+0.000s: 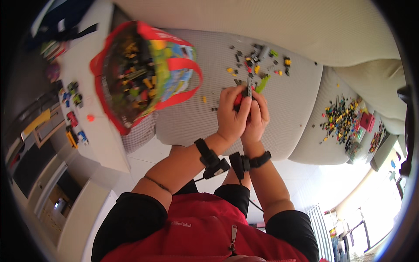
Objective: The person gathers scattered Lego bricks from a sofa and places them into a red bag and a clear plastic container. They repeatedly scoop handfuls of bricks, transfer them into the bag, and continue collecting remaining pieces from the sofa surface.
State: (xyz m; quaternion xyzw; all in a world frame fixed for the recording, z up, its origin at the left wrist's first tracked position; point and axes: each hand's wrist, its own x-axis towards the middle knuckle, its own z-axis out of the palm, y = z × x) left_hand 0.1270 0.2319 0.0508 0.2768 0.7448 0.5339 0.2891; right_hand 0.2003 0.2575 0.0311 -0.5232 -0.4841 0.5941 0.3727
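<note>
My left hand (231, 114) and my right hand (257, 116) are together over the grey sofa cushion, both closed around a small build of toy bricks (239, 101). Red and dark parts of it show between the fingers, and a grey studded beam (249, 86) sticks up from it. The rest of the build is hidden by my fingers. A lime green piece (262, 84) shows just beyond my right hand; whether it belongs to the build I cannot tell. Loose black, yellow, red and grey bricks (253, 60) lie scattered on the cushion beyond my hands.
A red-trimmed bag (175, 65) full of bricks stands open on the left. Small toy vehicles (72, 118) sit on a white table (108, 144) beyond it. On the right cushion lies a large pile of mixed bricks (343, 118) near a red container (367, 121).
</note>
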